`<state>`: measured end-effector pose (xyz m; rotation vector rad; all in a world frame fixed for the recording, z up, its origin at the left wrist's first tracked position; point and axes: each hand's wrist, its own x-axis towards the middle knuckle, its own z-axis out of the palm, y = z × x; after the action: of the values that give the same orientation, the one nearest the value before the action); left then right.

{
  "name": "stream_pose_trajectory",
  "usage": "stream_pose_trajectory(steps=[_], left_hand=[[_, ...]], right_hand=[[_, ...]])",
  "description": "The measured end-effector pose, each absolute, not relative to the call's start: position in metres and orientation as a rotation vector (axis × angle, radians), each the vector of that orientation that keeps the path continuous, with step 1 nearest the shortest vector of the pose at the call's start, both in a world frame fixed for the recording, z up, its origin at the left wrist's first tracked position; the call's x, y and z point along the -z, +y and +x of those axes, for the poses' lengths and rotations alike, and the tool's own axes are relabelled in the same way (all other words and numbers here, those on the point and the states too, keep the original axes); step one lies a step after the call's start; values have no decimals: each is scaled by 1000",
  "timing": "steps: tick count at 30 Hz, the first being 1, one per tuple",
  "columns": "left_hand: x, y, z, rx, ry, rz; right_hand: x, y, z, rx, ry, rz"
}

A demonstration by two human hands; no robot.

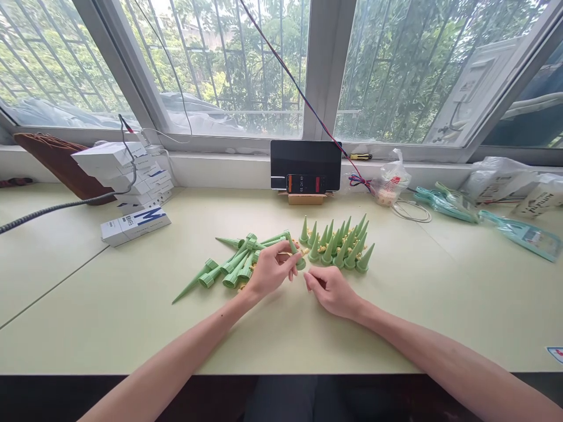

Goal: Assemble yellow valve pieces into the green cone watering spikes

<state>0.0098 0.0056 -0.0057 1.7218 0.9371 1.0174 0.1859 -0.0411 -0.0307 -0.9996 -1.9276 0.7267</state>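
Forearms over table; loose spikes left, upright spikes, phone beyond.

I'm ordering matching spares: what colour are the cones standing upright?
The upright cones are light green, clearest in the head view.

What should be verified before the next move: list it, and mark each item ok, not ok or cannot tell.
1. Green cone in the left hand: ok, held between the fingers.
2. Yellow fitting fully seated on that cone: cannot tell, too small.
3. Right hand free: cannot tell, its fingers are curled.
4. Standing cones upright: ok, tips up in a group.
5. Lying cones neatly sorted: not ok, heaped crisscross.
6. Phone screen lit: ok.
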Motion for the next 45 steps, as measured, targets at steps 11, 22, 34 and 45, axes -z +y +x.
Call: stream_pose_trajectory(steps=[11,22,34,45], left_hand=[[14,8,15,-939,1129,1960],[18,19,12,-1002,1239,2283],[17,15,15,-929,1247,2200],[14,14,11,-926,1141,2189]], right_hand=[[32,-41,185,-738,-1935,-1016],[31,-42,185,-716,-1959,-1048],[32,-42,186,-722,-1980,-1055],[33,-40,186,-736,-1983,-1059]])
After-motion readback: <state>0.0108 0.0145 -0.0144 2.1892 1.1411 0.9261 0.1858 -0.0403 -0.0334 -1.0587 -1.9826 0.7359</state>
